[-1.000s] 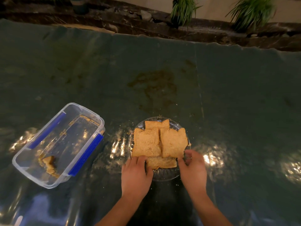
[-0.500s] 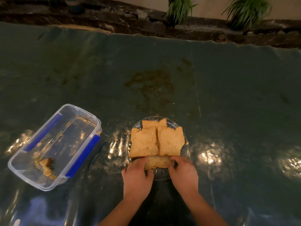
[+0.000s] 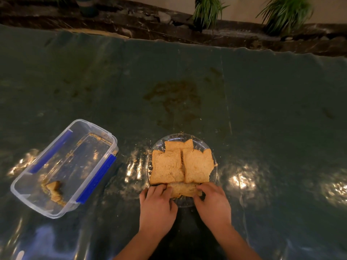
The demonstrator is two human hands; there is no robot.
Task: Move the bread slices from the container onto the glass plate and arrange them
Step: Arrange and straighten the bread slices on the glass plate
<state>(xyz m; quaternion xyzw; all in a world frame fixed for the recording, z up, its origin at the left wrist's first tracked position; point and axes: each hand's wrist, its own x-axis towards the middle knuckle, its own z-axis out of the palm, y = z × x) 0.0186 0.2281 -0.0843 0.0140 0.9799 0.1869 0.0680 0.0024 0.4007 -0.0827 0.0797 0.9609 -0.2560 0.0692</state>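
Observation:
A round glass plate [image 3: 213,175] sits near the table's front, carrying several brown bread slices. Two slices [image 3: 167,168] lie side by side on top, one [image 3: 178,145] peeks out behind them, and another [image 3: 183,189] lies at the near edge. My left hand [image 3: 156,207] pinches the left end of that near slice. My right hand [image 3: 214,205] holds its right end. The clear plastic container [image 3: 24,192] with blue clips stands open to the left, holding a small bread scrap [image 3: 54,186] and crumbs.
A dark green shiny sheet [image 3: 262,109] covers the table, with a brown stain [image 3: 174,98] beyond the plate. Crumbs lie scattered around the plate. Potted plants [image 3: 208,10] and a dark ledge run along the far edge.
My right hand moved left from the plate's right rim onto the near slice. My left hand stayed at the slice's left end.

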